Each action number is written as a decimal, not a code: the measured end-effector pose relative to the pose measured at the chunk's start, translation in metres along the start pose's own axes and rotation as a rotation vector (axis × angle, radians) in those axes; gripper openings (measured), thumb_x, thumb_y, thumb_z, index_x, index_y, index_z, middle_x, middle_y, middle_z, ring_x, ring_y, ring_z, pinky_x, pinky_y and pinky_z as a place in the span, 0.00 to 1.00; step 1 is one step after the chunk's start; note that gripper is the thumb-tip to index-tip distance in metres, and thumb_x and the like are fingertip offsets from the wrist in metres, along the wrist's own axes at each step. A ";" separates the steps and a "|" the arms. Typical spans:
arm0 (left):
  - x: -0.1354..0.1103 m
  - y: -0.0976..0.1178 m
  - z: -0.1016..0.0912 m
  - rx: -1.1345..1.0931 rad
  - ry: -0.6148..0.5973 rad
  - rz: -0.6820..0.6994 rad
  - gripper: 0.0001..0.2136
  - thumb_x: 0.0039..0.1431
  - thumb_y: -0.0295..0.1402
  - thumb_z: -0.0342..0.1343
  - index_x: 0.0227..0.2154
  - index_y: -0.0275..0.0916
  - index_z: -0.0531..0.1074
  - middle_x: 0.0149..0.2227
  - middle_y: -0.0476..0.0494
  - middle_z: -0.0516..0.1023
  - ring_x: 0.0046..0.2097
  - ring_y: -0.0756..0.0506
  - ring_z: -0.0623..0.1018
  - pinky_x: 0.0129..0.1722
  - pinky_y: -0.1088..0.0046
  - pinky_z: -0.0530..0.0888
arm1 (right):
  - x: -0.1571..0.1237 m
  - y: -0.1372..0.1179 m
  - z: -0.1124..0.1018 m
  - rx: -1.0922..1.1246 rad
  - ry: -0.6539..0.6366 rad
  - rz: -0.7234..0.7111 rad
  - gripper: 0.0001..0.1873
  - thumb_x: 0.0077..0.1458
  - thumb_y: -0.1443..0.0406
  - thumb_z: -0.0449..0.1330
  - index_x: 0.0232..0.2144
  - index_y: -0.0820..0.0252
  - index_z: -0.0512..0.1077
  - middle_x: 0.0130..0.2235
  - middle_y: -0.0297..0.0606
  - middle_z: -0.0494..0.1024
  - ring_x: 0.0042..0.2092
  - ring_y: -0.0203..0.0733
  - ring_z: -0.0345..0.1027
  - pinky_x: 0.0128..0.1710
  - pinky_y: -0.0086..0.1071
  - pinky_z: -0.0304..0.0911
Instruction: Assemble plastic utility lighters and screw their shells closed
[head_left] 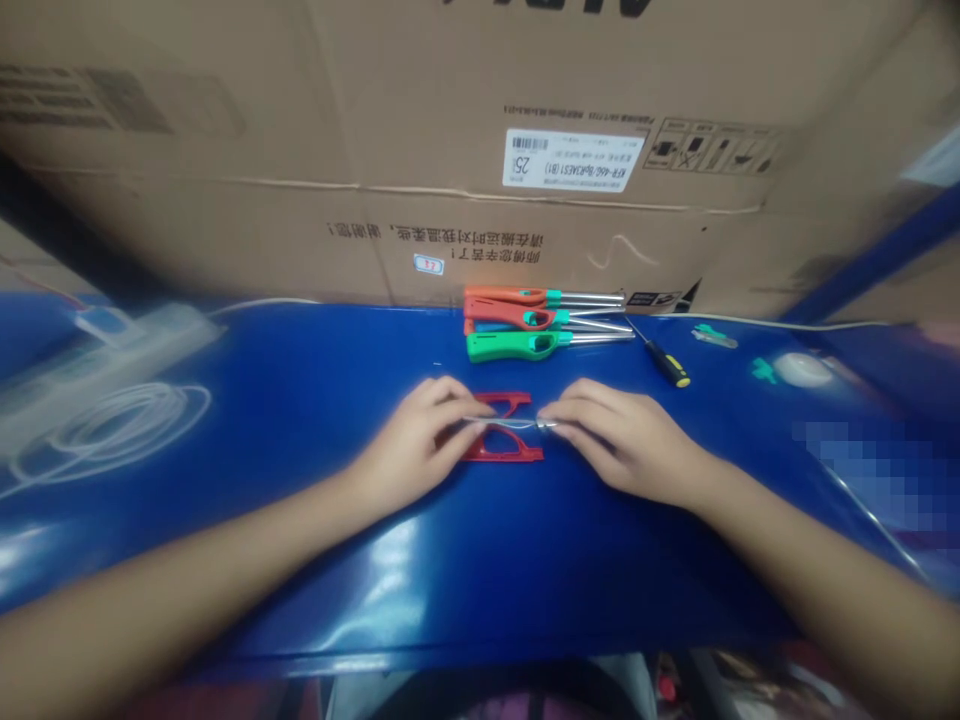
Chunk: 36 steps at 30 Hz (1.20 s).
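My left hand (424, 432) pinches one end of a thin, pale, wire-like lighter part (514, 423) between thumb and fingers. The fingertips of my right hand (637, 440) are closed on its other end, where a small metallic tip shows. Its exact kind is too small to make out. Just under it on the blue table lie two red lighter casing halves (510, 455), one nearer me and one farther, partly covered by my left fingers. Beyond my hands is a stack of orange, red and green long-necked lighters (501, 346) with metal tubes pointing right.
A black-and-yellow screwdriver (666, 364) lies right of the lighters, near small teal pieces (712, 336) and a round white object (804, 370). At left are a coiled white cable (142, 425) and a power strip (161, 340). A large cardboard box (300, 240) stands along the back edge.
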<state>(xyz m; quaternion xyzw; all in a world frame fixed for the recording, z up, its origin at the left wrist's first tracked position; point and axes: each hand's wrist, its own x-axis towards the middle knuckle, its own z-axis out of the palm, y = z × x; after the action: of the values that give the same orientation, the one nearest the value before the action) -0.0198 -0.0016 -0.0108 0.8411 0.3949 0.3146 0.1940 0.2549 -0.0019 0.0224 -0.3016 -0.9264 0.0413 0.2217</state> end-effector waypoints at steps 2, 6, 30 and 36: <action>0.000 -0.001 -0.001 0.036 -0.026 0.021 0.10 0.68 0.33 0.54 0.47 0.41 0.77 0.46 0.41 0.76 0.47 0.42 0.74 0.49 0.60 0.71 | 0.000 0.000 -0.001 -0.014 -0.012 -0.006 0.11 0.68 0.65 0.53 0.49 0.57 0.72 0.43 0.42 0.78 0.42 0.41 0.72 0.39 0.33 0.68; 0.002 -0.002 -0.005 0.083 -0.064 0.062 0.10 0.67 0.31 0.54 0.48 0.42 0.76 0.47 0.42 0.79 0.47 0.41 0.75 0.50 0.58 0.71 | -0.001 -0.001 -0.002 -0.042 -0.022 0.003 0.11 0.69 0.65 0.52 0.49 0.57 0.72 0.43 0.42 0.78 0.42 0.41 0.73 0.39 0.33 0.68; 0.002 -0.003 -0.022 0.032 -0.069 0.166 0.17 0.64 0.26 0.52 0.54 0.40 0.76 0.42 0.43 0.80 0.38 0.49 0.80 0.38 0.74 0.76 | -0.003 -0.004 -0.008 -0.154 -0.109 -0.141 0.15 0.69 0.66 0.50 0.50 0.55 0.75 0.43 0.40 0.80 0.39 0.39 0.73 0.34 0.30 0.63; 0.005 0.008 -0.032 -0.051 -0.118 0.080 0.21 0.57 0.23 0.54 0.54 0.39 0.76 0.43 0.43 0.80 0.36 0.49 0.79 0.34 0.73 0.75 | -0.003 -0.001 -0.007 -0.187 -0.068 -0.109 0.14 0.69 0.66 0.51 0.49 0.55 0.75 0.42 0.40 0.79 0.39 0.39 0.72 0.34 0.31 0.62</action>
<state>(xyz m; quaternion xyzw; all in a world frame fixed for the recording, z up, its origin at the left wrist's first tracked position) -0.0349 -0.0003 0.0186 0.8680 0.3409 0.2817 0.2258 0.2597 -0.0054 0.0280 -0.2686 -0.9482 -0.0474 0.1628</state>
